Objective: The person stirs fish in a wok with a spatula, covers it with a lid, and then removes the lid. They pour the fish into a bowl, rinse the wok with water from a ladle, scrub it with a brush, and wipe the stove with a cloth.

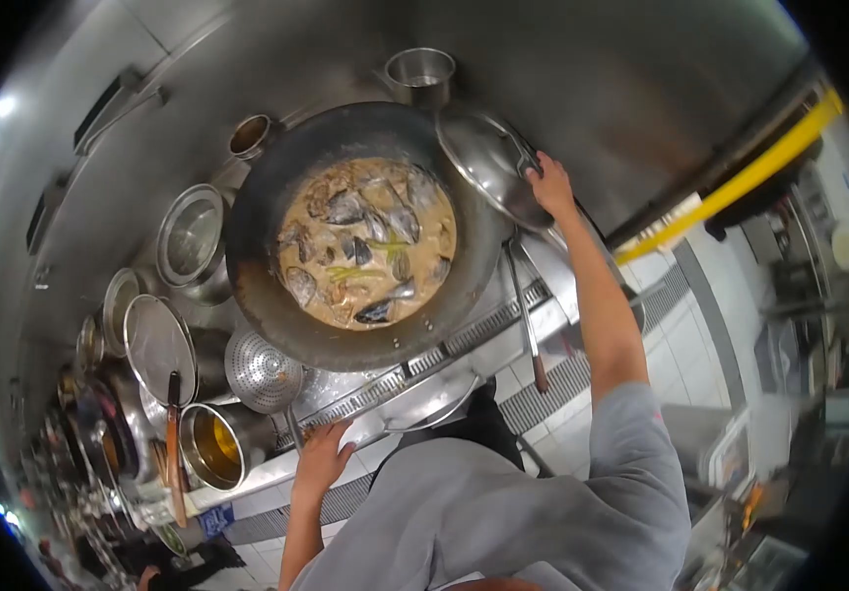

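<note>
With the right hand (550, 184) clamped on the handle of the round steel lid (488, 165) at two o'clock of the wide black wok (365, 231) of creamy stew, and the left hand (323, 455) flat and unclenched on the steel counter edge (414, 399) at six, the tilted lid could slip and splash hot sauce.

One head-worn fisheye view looks steeply down, close above the wok (365, 236) and stove counter (503, 340).

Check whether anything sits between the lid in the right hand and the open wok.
Nothing visible does. The right hand holds the lid by its handle, tilted at the wok rim, and the stew surface lies uncovered beside it.
</note>
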Motion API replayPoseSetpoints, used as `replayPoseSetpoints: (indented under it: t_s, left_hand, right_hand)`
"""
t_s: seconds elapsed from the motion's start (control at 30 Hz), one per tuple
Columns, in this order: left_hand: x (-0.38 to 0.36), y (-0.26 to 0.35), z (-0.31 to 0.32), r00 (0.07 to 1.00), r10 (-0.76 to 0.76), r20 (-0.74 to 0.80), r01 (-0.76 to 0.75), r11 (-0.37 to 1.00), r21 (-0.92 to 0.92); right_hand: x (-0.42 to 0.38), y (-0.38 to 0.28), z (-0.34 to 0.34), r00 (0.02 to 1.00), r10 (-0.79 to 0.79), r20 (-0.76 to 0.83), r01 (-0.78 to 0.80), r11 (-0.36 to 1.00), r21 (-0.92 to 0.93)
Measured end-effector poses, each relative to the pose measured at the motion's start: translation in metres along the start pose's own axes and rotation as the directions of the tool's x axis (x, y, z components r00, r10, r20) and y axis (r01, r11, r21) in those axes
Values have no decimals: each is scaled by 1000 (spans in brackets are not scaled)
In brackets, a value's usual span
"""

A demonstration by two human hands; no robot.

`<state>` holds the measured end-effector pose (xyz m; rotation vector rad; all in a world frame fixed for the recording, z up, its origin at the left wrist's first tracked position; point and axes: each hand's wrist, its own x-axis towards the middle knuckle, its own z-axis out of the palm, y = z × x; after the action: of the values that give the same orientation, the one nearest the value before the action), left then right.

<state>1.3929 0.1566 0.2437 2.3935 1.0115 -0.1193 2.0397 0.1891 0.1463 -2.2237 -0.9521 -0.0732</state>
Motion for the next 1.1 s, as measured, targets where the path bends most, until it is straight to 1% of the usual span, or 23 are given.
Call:
replayPoseSetpoints:
  t_s: [0.07,0.1,0.17,0.2,0.27,0.33,0.37,0.4,0.43,0.47,0.5,0.53,0.57,0.67,0.7,0.77,0.8,0.87,0.9,0.97,1.0,1.03,1.1]
  left_hand:
    - [-11,14,12,990,-138,-14,135,985,-109]
    - [-16,20,17,980,-200,-14,195,967,-162]
    - [-29,35,34,957,-291,-8,285,941,-183]
    - [-30,42,41,941,-338,-2,330,922,-200]
    - [-25,57,48,935,-353,40,353,914,-198]
    - [-34,70,59,914,-398,82,407,888,-216]
    - [-39,65,75,922,-385,39,384,899,-211]
    - [-42,59,88,939,-345,-13,333,914,-230]
    - [-41,58,92,937,-347,-27,329,910,-253]
    - [-40,57,93,938,-345,-44,320,907,-273]
    - [-40,59,91,926,-369,-77,334,899,-284]
    - [-40,60,88,916,-386,-107,342,894,-290]
    - [-43,60,87,909,-396,-131,346,891,-293]
    - [-60,63,76,875,-445,-190,373,870,-321]
    - [-69,62,77,861,-466,-206,390,863,-322]
    - [-88,55,82,840,-510,-182,437,837,-330]
    - [-94,50,84,832,-526,-174,453,827,-332]
    - [-102,38,86,831,-524,-186,435,822,-369]
    - [-106,30,86,832,-522,-190,425,818,-387]
    - [-103,9,83,849,-473,-236,334,825,-456]
    - [-100,-3,79,857,-446,-259,284,827,-485]
    - [-98,-14,67,878,-410,-248,228,812,-537]
    - [-106,-33,39,925,-355,-138,216,786,-579]
  right_hand:
    - [43,15,22,1000,-12,12,14,994,-104]
    - [56,18,27,998,6,66,-4,999,-36]
    - [69,12,24,984,32,178,-49,995,89]
    - [76,13,28,978,47,203,-77,987,142]
    - [87,30,40,960,66,274,-134,962,239]
    - [89,19,28,873,199,444,-385,840,382]
    - [90,16,25,855,209,475,-446,763,467]
    - [96,21,30,849,169,501,-454,717,528]
    - [103,28,38,847,124,517,-444,701,559]
    - [109,36,45,821,149,551,-513,618,596]
    - [108,28,40,776,162,610,-609,446,656]
    - [115,40,53,769,192,610,-631,376,678]
    - [118,46,58,759,202,619,-645,369,670]
    - [116,38,49,796,217,565,-592,474,653]
    - [111,24,37,799,214,562,-585,491,645]
    - [101,-8,12,809,218,545,-569,523,635]
    - [100,-28,3,825,191,531,-540,544,642]
    - [100,-70,-16,858,135,496,-473,585,659]
    - [99,-95,-26,871,67,486,-409,647,644]
    - [97,-165,-44,882,-66,467,-266,748,608]
    - [94,-199,-49,879,-127,460,-213,759,616]
    - [92,-235,-49,873,-186,452,-160,765,624]
    - [88,-311,-43,840,-321,437,-48,759,649]
